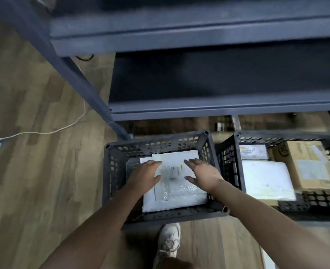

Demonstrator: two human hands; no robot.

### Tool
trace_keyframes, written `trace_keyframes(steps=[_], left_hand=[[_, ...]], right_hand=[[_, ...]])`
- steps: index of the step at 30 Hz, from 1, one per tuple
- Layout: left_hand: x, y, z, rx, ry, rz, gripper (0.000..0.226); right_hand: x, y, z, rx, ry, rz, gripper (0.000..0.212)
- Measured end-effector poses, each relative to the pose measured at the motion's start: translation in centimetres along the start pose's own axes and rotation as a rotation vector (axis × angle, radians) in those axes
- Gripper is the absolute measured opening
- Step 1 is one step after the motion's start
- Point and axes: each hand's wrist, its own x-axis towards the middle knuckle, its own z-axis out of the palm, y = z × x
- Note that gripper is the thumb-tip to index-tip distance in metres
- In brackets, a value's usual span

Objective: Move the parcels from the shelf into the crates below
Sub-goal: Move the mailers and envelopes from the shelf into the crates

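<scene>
A white padded parcel (176, 179) lies flat inside the dark grey perforated crate (109, 171) on the floor, on top of another white parcel. My left hand (146, 175) rests on its left edge and my right hand (203, 174) hovers over its right side. Both hands have their fingers spread and grip nothing. A second dark crate (237, 140) to the right holds a white parcel (267, 179), a labelled white parcel (253, 152) and a brown cardboard box (307, 166). The dark blue shelf (218, 105) above the crates looks bare.
The shelf's slanted metal post (78, 82) runs down to the left crate's far corner. A white cable (63, 129) and plug lie on the wood floor at left. My white shoe (169, 243) stands just in front of the left crate.
</scene>
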Motion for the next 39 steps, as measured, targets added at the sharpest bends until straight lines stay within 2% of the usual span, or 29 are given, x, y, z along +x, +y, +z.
trace_keyframes(steps=[7, 14, 22, 30, 35, 39], left_hand=[[-10.6, 6.9, -14.5, -0.001, 0.084, -0.042, 0.052], [-20.6, 15.2, -29.8, 0.018, 0.278, 0.028, 0.053], [-29.0, 21.9, -43.1, 0.050, 0.544, 0.087, 0.053], [-30.1, 22.7, -51.9, 0.059, 0.742, 0.116, 0.062], [-26.5, 22.4, -57.4, 0.083, 0.792, 0.081, 0.071], [-23.2, 21.6, -61.0, 0.125, 0.775, 0.040, 0.069]], right_hand=[[-11.9, -6.3, -15.7, -0.021, 0.163, -0.054, 0.064], [-24.2, -11.7, -31.3, -0.027, 0.327, -0.078, 0.060], [-34.0, -14.6, -43.6, -0.088, 0.552, -0.124, 0.059], [-35.9, -15.4, -51.2, -0.130, 0.771, -0.095, 0.063], [-33.3, -14.8, -56.0, -0.162, 0.807, -0.034, 0.065], [-30.3, -14.6, -60.4, -0.163, 0.811, 0.013, 0.064]])
